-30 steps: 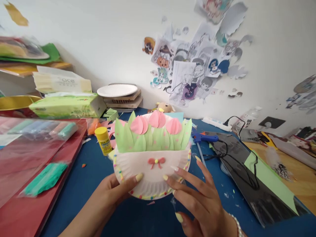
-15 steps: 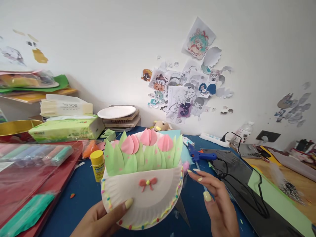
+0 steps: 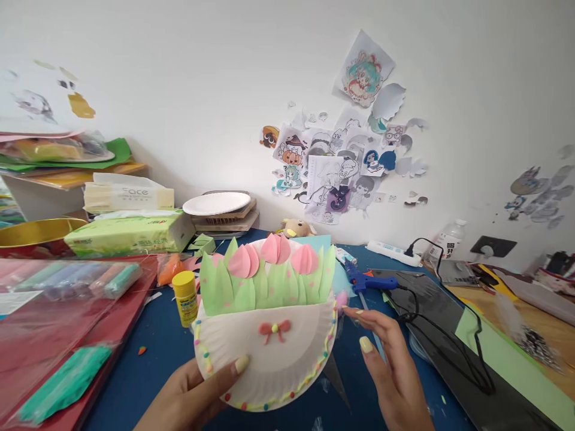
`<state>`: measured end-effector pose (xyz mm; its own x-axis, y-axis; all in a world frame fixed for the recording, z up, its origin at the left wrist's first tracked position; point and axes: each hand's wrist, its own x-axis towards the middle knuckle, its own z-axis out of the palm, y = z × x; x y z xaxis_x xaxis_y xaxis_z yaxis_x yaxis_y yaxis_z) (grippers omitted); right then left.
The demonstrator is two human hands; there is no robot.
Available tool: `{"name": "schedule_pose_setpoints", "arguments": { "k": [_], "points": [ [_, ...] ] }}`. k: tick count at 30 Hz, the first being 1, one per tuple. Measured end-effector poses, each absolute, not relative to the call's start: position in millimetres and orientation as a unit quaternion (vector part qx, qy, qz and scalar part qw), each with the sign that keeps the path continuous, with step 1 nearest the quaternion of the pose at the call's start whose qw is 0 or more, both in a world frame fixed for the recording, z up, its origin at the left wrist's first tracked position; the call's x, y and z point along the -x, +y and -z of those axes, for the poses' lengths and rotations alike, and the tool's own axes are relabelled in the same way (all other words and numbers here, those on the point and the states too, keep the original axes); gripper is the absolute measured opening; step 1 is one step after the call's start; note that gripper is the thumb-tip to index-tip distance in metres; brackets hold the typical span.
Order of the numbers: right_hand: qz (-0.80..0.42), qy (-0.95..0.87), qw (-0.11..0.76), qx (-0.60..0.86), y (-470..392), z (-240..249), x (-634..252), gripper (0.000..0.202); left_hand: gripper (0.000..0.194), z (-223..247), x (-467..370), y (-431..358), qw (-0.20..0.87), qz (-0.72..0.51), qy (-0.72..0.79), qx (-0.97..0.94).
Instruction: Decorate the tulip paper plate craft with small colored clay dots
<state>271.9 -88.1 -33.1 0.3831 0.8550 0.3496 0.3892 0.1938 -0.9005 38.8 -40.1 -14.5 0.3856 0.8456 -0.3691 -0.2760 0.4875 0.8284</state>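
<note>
My left hand [image 3: 197, 386] grips a paper plate craft [image 3: 287, 371] at its lower left, thumb on the front and the other fingers behind. The craft is a half-plate pocket with green paper grass [image 3: 269, 290] and pink paper tulips [image 3: 304, 259] rising from it. A red bow [image 3: 274, 328] with a yellow centre sits on its front, and coloured dots and a wavy yellow line follow the rim. Just off the craft's right edge, my right hand [image 3: 390, 359] is open, thumb and fingers apart, holding nothing.
A yellow-capped glue bottle [image 3: 185, 299] stands left of the craft. At right lie a blue glue gun [image 3: 375, 281] and its cord on a black board [image 3: 431, 311]. Bags of coloured clay [image 3: 67, 278] rest on a red folder [image 3: 54, 335]. Tissue packs [image 3: 130, 232] and stacked plates [image 3: 216, 203] stand behind.
The view has shifted slightly, so the craft appears a little further right. My right fingers have come closer to the craft's right edge. My left hand keeps its hold.
</note>
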Motion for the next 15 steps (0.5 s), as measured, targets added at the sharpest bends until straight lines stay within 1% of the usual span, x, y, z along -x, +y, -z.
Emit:
{"name": "schedule_pose_setpoints", "arguments": {
  "k": [3, 6, 8, 10, 12, 15],
  "points": [
    [-0.292, -0.473, 0.601, 0.575, -82.1, 29.9, -263.2, 0.04, 0.031, 14.2, -39.8, -39.5, 0.762, -0.371, 0.417, -0.328],
    [-0.414, -0.421, 0.641, 0.49, -69.6, 27.8, -254.9, 0.053, 0.038, 12.4, -41.4, -38.6, 0.757, -0.376, 0.428, -0.319],
    [-0.515, -0.379, 0.628, 0.443, -62.1, 23.0, -247.5, 0.058, 0.043, 11.0, -41.7, -37.7, 0.753, -0.381, 0.435, -0.313],
    [-0.596, -0.349, 0.596, 0.409, -58.0, 15.1, -238.7, 0.056, 0.046, 10.4, -41.6, -36.6, 0.75, -0.384, 0.44, -0.311],
    [-0.635, -0.344, 0.578, 0.38, -56.9, 7.3, -230.0, 0.054, 0.047, 10.8, -41.2, -35.5, 0.749, -0.387, 0.438, -0.313],
    [-0.636, -0.323, 0.584, 0.387, -57.3, 3.0, -220.9, 0.056, 0.047, 12.5, -41.7, -34.6, 0.754, -0.39, 0.422, -0.318]
  ]
}}
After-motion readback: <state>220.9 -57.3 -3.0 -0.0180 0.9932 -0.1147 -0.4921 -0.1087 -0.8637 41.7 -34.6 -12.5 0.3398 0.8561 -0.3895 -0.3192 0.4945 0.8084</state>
